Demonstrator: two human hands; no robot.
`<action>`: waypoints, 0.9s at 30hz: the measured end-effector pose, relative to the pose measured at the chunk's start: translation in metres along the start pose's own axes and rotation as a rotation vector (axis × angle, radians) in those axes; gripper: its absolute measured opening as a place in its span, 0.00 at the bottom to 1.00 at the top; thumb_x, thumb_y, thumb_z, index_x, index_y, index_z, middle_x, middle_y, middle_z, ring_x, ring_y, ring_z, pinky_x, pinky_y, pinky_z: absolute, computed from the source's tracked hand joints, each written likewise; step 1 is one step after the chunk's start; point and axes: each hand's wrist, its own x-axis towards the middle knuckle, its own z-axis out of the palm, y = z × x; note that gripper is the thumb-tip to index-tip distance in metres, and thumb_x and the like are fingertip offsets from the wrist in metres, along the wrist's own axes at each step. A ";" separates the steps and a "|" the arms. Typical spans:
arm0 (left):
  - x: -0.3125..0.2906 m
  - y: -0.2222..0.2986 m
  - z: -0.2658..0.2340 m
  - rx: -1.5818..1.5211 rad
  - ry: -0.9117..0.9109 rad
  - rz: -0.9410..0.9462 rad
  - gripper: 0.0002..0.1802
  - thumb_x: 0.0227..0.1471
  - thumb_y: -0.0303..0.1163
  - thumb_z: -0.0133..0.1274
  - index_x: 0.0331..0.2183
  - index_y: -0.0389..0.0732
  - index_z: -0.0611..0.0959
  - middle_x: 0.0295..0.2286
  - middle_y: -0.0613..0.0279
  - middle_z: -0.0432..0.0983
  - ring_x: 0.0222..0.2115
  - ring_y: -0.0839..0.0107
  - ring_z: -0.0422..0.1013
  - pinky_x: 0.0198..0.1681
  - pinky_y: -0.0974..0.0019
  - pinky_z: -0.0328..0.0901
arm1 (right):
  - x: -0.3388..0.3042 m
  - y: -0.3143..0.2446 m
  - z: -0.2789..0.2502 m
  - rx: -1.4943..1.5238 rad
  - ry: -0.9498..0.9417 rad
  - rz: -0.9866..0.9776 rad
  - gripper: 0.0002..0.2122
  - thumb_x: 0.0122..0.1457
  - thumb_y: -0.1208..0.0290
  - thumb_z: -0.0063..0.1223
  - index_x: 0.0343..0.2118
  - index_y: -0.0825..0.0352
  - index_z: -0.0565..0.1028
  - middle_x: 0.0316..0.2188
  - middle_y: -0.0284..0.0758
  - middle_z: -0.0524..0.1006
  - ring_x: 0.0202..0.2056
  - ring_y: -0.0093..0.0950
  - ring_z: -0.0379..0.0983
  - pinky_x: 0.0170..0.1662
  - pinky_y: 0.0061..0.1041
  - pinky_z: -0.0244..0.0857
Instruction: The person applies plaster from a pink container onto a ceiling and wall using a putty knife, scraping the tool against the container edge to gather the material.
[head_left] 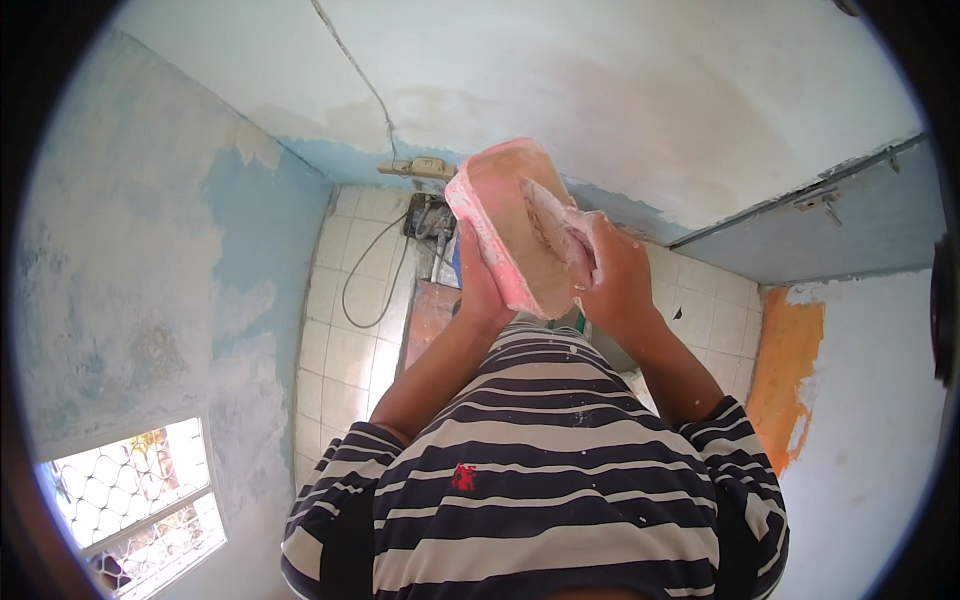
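Note:
A pink plastic tub (513, 291), smeared with whitish paste, is tilted in front of my chest. My left hand (482, 280) grips its left wall from below, the thumb along the outside. Pale beige paste or powder (505, 215) coats the inside of the tub. My right hand (615, 268) is closed at the tub's right side, its knuckles crusted white. A paste-covered flat shape (548, 218) runs from that hand into the tub. Its coating hides whether it is a tool or the fingers themselves.
Ahead is a patchy white wall (640, 100) with a hanging cable (355, 65). An electrical box (430, 168) sits low there. Tools and a looped cord (345, 300) lie on the tiled floor (345, 350). A grilled window (140, 490) is at lower left, a door (830, 215) at right.

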 end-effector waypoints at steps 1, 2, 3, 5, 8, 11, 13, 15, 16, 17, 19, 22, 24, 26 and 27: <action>0.000 0.000 0.001 0.017 -0.005 0.009 0.40 0.64 0.63 0.28 0.65 0.46 0.56 0.60 0.55 0.60 0.59 0.57 0.61 0.61 0.51 0.60 | -0.001 0.001 0.003 0.041 0.036 0.024 0.09 0.58 0.84 0.54 0.41 0.75 0.72 0.32 0.46 0.80 0.35 0.33 0.82 0.38 0.27 0.75; -0.001 0.000 -0.001 0.018 -0.001 0.016 0.40 0.64 0.63 0.28 0.65 0.46 0.56 0.60 0.55 0.60 0.59 0.57 0.61 0.61 0.51 0.60 | -0.001 -0.002 0.001 0.045 0.032 0.019 0.09 0.58 0.84 0.54 0.41 0.75 0.72 0.32 0.46 0.80 0.35 0.33 0.82 0.38 0.27 0.75; -0.001 -0.001 -0.004 -0.005 -0.002 0.023 0.40 0.64 0.64 0.28 0.65 0.46 0.56 0.60 0.55 0.60 0.59 0.57 0.62 0.61 0.51 0.60 | 0.000 -0.007 -0.004 0.112 0.176 -0.001 0.09 0.57 0.83 0.53 0.41 0.73 0.72 0.32 0.47 0.79 0.32 0.37 0.80 0.36 0.30 0.73; -0.001 -0.003 -0.007 -0.028 -0.004 0.027 0.40 0.63 0.64 0.28 0.65 0.46 0.57 0.60 0.55 0.61 0.59 0.57 0.62 0.61 0.51 0.61 | -0.001 -0.008 -0.004 0.177 0.319 -0.018 0.08 0.57 0.82 0.53 0.40 0.71 0.73 0.31 0.47 0.78 0.30 0.42 0.79 0.34 0.32 0.71; 0.001 -0.002 -0.006 -0.070 -0.078 -0.030 0.40 0.63 0.64 0.28 0.64 0.46 0.57 0.60 0.54 0.61 0.59 0.57 0.62 0.61 0.50 0.61 | 0.001 0.004 0.006 0.015 0.103 -0.089 0.09 0.58 0.83 0.53 0.42 0.73 0.73 0.32 0.45 0.80 0.31 0.37 0.81 0.36 0.29 0.73; 0.000 0.001 0.001 -0.072 -0.100 -0.027 0.41 0.63 0.65 0.28 0.64 0.45 0.58 0.59 0.54 0.62 0.58 0.56 0.63 0.60 0.51 0.62 | -0.004 -0.005 -0.004 0.113 0.180 -0.034 0.10 0.56 0.81 0.53 0.41 0.71 0.74 0.32 0.44 0.79 0.30 0.41 0.78 0.34 0.33 0.70; -0.003 0.002 0.011 -0.012 0.026 0.005 0.41 0.63 0.65 0.28 0.64 0.45 0.58 0.59 0.55 0.63 0.58 0.57 0.64 0.60 0.50 0.62 | -0.004 -0.007 -0.006 0.202 0.305 -0.014 0.10 0.55 0.81 0.53 0.41 0.69 0.75 0.33 0.44 0.78 0.29 0.43 0.76 0.33 0.35 0.68; -0.005 0.000 0.009 -0.004 0.011 0.011 0.41 0.63 0.65 0.28 0.64 0.45 0.58 0.59 0.55 0.63 0.58 0.57 0.64 0.60 0.50 0.62 | 0.003 -0.006 -0.008 0.108 0.236 -0.153 0.10 0.55 0.81 0.54 0.41 0.69 0.75 0.33 0.45 0.79 0.27 0.42 0.77 0.33 0.34 0.70; -0.005 -0.001 0.008 0.003 -0.006 0.019 0.41 0.63 0.65 0.28 0.64 0.45 0.58 0.59 0.55 0.63 0.58 0.57 0.63 0.60 0.50 0.62 | 0.002 -0.006 -0.006 0.108 0.239 -0.150 0.10 0.55 0.81 0.54 0.41 0.69 0.75 0.33 0.45 0.79 0.27 0.42 0.77 0.33 0.34 0.70; -0.004 0.000 0.007 0.004 -0.010 0.021 0.41 0.63 0.65 0.28 0.64 0.45 0.58 0.59 0.55 0.63 0.58 0.57 0.63 0.60 0.50 0.62 | 0.002 -0.006 -0.002 0.105 0.190 -0.114 0.11 0.55 0.82 0.54 0.42 0.70 0.75 0.33 0.45 0.79 0.28 0.42 0.77 0.34 0.34 0.70; 0.000 0.004 0.006 -0.076 -0.128 -0.014 0.41 0.63 0.64 0.27 0.64 0.44 0.58 0.59 0.55 0.62 0.58 0.56 0.63 0.61 0.50 0.61 | 0.003 -0.008 -0.004 0.100 0.144 -0.081 0.12 0.54 0.82 0.54 0.42 0.70 0.75 0.33 0.45 0.79 0.28 0.42 0.78 0.34 0.34 0.70; 0.000 0.002 0.008 -0.061 -0.003 -0.007 0.40 0.63 0.64 0.27 0.64 0.45 0.57 0.60 0.55 0.61 0.59 0.56 0.62 0.61 0.51 0.60 | -0.002 -0.009 -0.007 0.240 0.303 -0.028 0.12 0.54 0.82 0.54 0.43 0.69 0.74 0.33 0.46 0.78 0.30 0.45 0.76 0.33 0.36 0.69; -0.002 -0.001 0.009 -0.023 -0.001 0.015 0.40 0.63 0.64 0.27 0.65 0.45 0.57 0.60 0.55 0.61 0.59 0.57 0.62 0.61 0.51 0.60 | 0.000 -0.001 0.000 0.072 0.114 -0.115 0.12 0.56 0.81 0.54 0.44 0.70 0.74 0.31 0.45 0.78 0.28 0.41 0.77 0.31 0.35 0.68; -0.003 -0.002 0.006 0.016 0.001 0.045 0.40 0.63 0.64 0.27 0.65 0.45 0.57 0.60 0.55 0.61 0.59 0.57 0.62 0.61 0.51 0.60 | -0.004 -0.001 0.004 0.058 0.071 -0.105 0.11 0.57 0.80 0.54 0.43 0.70 0.74 0.30 0.45 0.78 0.27 0.40 0.78 0.30 0.34 0.69; -0.003 -0.002 0.003 -0.025 -0.024 0.039 0.40 0.63 0.64 0.27 0.65 0.45 0.57 0.60 0.55 0.61 0.59 0.57 0.62 0.61 0.51 0.60 | -0.003 -0.007 0.000 0.098 0.142 -0.087 0.11 0.56 0.80 0.54 0.43 0.70 0.74 0.30 0.45 0.78 0.28 0.41 0.78 0.31 0.33 0.69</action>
